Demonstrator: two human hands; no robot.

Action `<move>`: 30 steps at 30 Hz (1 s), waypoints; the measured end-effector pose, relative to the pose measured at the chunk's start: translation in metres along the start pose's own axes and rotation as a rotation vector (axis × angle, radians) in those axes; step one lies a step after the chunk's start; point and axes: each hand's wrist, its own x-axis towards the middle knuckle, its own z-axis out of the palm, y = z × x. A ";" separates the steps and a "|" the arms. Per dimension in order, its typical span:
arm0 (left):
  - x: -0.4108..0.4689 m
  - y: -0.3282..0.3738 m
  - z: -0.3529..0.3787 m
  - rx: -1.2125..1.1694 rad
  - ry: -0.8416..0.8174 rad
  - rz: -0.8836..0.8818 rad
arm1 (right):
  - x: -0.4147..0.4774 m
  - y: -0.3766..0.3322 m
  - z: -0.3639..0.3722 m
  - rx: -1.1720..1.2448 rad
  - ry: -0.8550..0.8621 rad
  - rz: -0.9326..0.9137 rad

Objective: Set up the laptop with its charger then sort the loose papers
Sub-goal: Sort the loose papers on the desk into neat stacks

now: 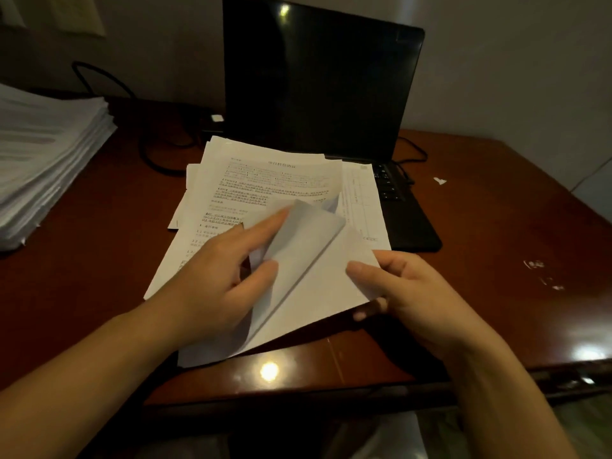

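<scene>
The loose white printed papers (265, 187) lie fanned on the reddish-brown wooden desk (496, 226), their far edge overlapping the open black laptop (321, 81). The left hand (212, 279) pinches a curled-over top sheet. The right hand (407, 293) pinches a sheet's near corner. A tall white paper stack (43, 154) sits at the left.

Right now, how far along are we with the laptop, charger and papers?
Done, apparently: the laptop stands open, screen dark, with a black cable leading to its left side; the plug itself is hidden. In hand: the left hand curls back the top sheet while the right hand pinches the corner of the sheet beneath. Left: the loose papers lie fanned over the keyboard, unsorted.
</scene>
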 end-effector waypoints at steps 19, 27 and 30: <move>-0.002 0.013 0.003 -0.261 -0.139 -0.164 | 0.024 -0.029 0.016 0.282 -0.029 0.171; 0.003 0.001 -0.004 -0.168 0.060 -0.144 | 0.039 -0.037 0.020 -0.178 0.010 0.092; 0.007 -0.006 -0.012 -0.156 0.231 -0.205 | 0.033 -0.033 0.020 -0.107 0.043 0.054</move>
